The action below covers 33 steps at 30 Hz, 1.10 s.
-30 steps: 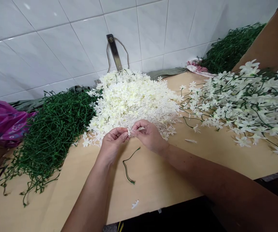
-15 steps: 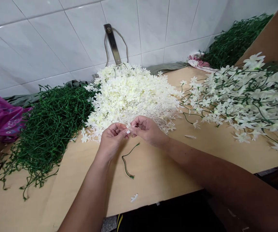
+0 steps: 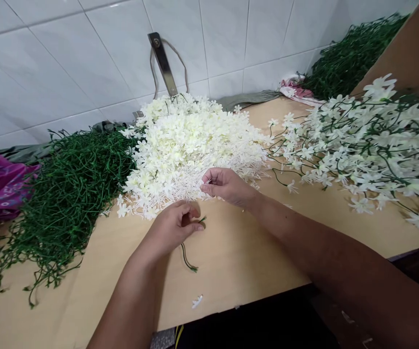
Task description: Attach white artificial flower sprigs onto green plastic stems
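My right hand (image 3: 227,186) is closed in a pinch on a small white artificial flower piece (image 3: 208,182), mostly hidden by the fingertips, in front of the heap of white artificial flowers (image 3: 195,135). Lower and to the left, my left hand (image 3: 175,227) hovers over a green artificial stem (image 3: 187,261) on the table. Thumb and index finger are apart around the stem's upper tip, with a gap between them. The stem's middle is hidden under that hand. Thin white stamens fringe the front of the heap.
A pile of green stems (image 3: 71,189) lies to the left, beside a magenta plastic bag (image 3: 2,184). Flowers on stems (image 3: 369,150) spread at right. A small white scrap (image 3: 197,301) is near the front edge of the table (image 3: 260,266). A metal strap hangs against the tiled wall.
My hands have moved apart from the flower they held together. The left came down to the green stem and spread its fingers; the right kept a white piece. The view shifted slightly.
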Tool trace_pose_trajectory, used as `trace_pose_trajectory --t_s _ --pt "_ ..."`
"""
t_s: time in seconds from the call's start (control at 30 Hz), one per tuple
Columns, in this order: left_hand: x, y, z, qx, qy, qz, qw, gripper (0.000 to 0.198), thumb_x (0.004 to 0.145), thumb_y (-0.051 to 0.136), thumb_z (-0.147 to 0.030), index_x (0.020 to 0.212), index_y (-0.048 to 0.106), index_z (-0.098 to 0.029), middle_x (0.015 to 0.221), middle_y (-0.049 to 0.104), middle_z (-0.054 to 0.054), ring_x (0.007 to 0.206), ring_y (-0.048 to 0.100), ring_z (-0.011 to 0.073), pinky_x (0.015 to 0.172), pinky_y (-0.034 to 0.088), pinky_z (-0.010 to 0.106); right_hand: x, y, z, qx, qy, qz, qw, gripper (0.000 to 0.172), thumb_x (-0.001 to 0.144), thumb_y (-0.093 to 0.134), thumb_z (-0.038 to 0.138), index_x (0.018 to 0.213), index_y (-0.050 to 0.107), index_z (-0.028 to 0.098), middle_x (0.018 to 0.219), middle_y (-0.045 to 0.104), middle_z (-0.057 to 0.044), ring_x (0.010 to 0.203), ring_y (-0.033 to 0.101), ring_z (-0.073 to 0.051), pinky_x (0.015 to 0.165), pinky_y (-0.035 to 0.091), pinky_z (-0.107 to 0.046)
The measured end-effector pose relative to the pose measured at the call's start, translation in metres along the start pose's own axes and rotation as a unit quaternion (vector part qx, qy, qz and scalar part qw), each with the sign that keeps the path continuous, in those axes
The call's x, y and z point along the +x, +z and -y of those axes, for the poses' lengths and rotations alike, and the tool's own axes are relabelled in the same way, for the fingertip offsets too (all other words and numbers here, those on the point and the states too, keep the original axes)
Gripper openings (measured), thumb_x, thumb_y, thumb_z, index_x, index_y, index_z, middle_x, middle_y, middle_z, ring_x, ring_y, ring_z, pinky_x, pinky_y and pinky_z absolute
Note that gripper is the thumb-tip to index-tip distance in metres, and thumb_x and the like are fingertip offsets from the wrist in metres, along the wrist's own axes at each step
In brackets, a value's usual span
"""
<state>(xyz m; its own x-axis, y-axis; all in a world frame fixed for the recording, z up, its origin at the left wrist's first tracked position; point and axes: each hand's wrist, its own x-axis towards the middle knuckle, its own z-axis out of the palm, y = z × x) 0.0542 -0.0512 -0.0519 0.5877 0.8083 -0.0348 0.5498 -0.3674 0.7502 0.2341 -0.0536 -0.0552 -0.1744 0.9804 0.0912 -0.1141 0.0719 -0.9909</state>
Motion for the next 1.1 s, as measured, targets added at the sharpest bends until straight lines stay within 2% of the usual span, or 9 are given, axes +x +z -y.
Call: trace_pose_trajectory --t_s 0.1,0.17,0.27,0.37,0.43,0.53,0.63,0.83,1.1 --pt "0.003 0.003 -0.001 0.088 0.025 0.029 0.995 0.006 0.068 0.055 -0.016 0.063 0.055 -0.018 0.068 0.054 0.0 0.063 0.047 0.0119 0.058 0.036 0.025 -0.001 0.0 0.002 0.016 0.015 0.043 0.999 0.017 0.065 0.061 0.025 0.069 0.049 0.014 0.054 0.045 0.006 0.05 0.038 -0.004 0.049 0.027 -0.02" --pt "0.005 0.005 -0.001 0.082 0.021 0.019 0.996 0.009 0.07 0.052 -0.016 0.062 0.054 -0.017 0.067 0.054 0.0 0.063 0.047 0.0119 0.059 0.035 0.025 -0.003 0.002 0.004 0.03 0.044 0.076 0.996 0.019 0.065 0.062 0.027 0.068 0.049 0.014 0.053 0.045 0.006 0.049 0.037 -0.004 0.048 0.026 -0.019" --pt "0.006 0.005 0.0 -0.027 -0.026 -0.02 0.999 0.007 0.071 0.051 -0.019 0.064 0.051 -0.017 0.061 0.051 -0.002 0.059 0.044 0.0105 0.056 0.035 0.024 -0.007 0.005 0.008 0.067 0.094 0.098 0.988 0.024 0.064 0.064 0.031 0.069 0.049 0.014 0.052 0.047 0.007 0.046 0.038 -0.003 0.045 0.026 -0.018" --pt "0.005 0.003 0.001 -0.191 -0.068 -0.06 0.977 0.008 0.069 0.057 -0.023 0.069 0.052 -0.017 0.061 0.05 -0.003 0.057 0.044 0.0093 0.055 0.035 0.022 -0.008 0.006 0.007 0.108 0.12 0.081 0.983 0.027 0.061 0.067 0.033 0.069 0.05 0.014 0.051 0.048 0.007 0.044 0.039 -0.003 0.044 0.027 -0.017" --pt "0.005 0.002 0.001 -0.271 -0.084 -0.068 0.956 0.012 0.066 0.061 -0.024 0.073 0.056 -0.016 0.064 0.055 -0.002 0.059 0.047 0.0097 0.057 0.037 0.022 -0.007 0.006 0.004 0.134 0.127 0.069 0.98 0.029 0.057 0.07 0.033 0.069 0.051 0.014 0.053 0.051 0.006 0.046 0.042 -0.004 0.046 0.029 -0.017" --pt "0.005 0.002 0.001 -0.322 -0.093 -0.058 0.94 0.014 0.065 0.064 -0.027 0.071 0.06 -0.015 0.066 0.059 0.001 0.062 0.051 0.0113 0.061 0.04 0.024 -0.005 0.008 -0.001 0.168 0.135 0.055 0.975 0.031 0.053 0.073 0.031 0.067 0.052 0.014 0.055 0.057 0.004 0.052 0.05 -0.006 0.052 0.035 -0.019" --pt "0.005 0.002 0.002 -0.314 -0.091 -0.054 0.943 0.014 0.067 0.063 -0.028 0.065 0.061 -0.014 0.064 0.06 0.001 0.061 0.052 0.011 0.061 0.04 0.023 -0.005 0.01 -0.005 0.199 0.147 0.056 0.967 0.031 0.051 0.074 0.031 0.066 0.053 0.014 0.057 0.06 0.002 0.054 0.054 -0.008 0.055 0.039 -0.021" --pt "0.006 0.0 0.0 -0.274 -0.078 -0.048 0.957 0.014 0.069 0.061 -0.027 0.065 0.063 -0.014 0.063 0.058 0.0 0.059 0.05 0.01 0.058 0.039 0.022 -0.004 0.012 -0.007 0.229 0.158 0.058 0.959 0.03 0.051 0.075 0.028 0.064 0.053 0.012 0.056 0.06 0.002 0.056 0.057 -0.008 0.058 0.042 -0.021" --pt "0.005 -0.003 -0.001 -0.221 -0.02 -0.026 0.975 0.017 0.074 0.055 -0.029 0.067 0.066 -0.017 0.069 0.059 0.003 0.07 0.053 0.0142 0.068 0.039 0.026 -0.005 0.012 -0.004 0.249 0.162 0.071 0.952 0.03 0.052 0.075 0.028 0.062 0.052 0.013 0.055 0.06 0.001 0.057 0.059 -0.01 0.06 0.044 -0.023"
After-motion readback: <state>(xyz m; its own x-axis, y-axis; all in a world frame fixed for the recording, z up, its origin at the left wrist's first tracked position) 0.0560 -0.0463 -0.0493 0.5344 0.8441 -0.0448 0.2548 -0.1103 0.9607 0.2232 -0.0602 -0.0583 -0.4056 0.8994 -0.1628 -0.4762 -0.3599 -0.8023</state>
